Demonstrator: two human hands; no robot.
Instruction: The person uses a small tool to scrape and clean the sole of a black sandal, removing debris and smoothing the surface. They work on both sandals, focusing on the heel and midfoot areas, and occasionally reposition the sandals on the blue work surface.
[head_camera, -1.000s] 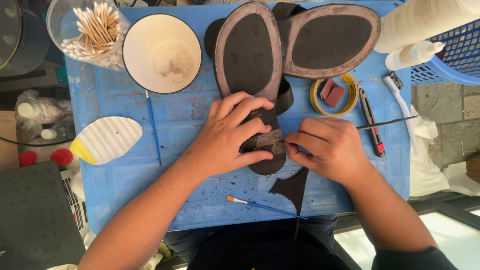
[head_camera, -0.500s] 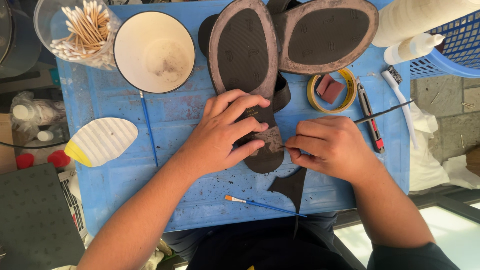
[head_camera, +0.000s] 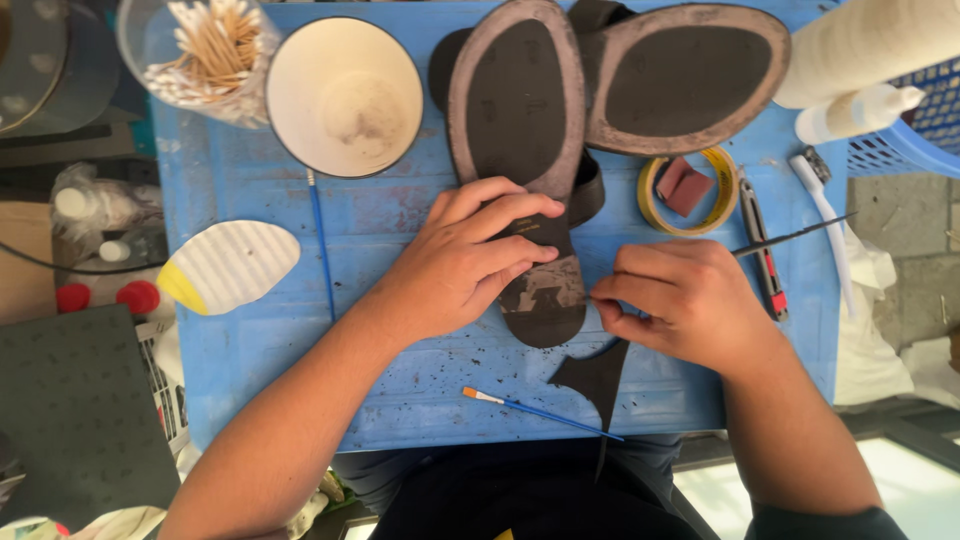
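1. Head view, left hand (head_camera: 465, 262): lies flat across the heel end of a dark sandal sole (head_camera: 522, 150), fingers stretched side by side and pressing down; the grip closes on nothing.
2. Head view, right hand (head_camera: 685, 300): grip pinched shut on a thin dark tool (head_camera: 790, 238), whose handle sticks out past the knuckles toward the right; its tip meets the sole's heel edge just beside the left fingertips.
3. Sandal sole: lies underside up at the middle of the blue desk (head_camera: 250, 330), toe pointing away from the person; the heel surface looks scraped and pale.
4. Second sole (head_camera: 685, 75): lies crosswise at the far edge, overlapping the first.
5. Nearby: a white bowl (head_camera: 345, 95), a jar of cotton swabs (head_camera: 205, 50), a roll of yellow tape (head_camera: 690, 190), a small paintbrush (head_camera: 540, 410) near the front edge, and a dark offcut (head_camera: 595, 378).
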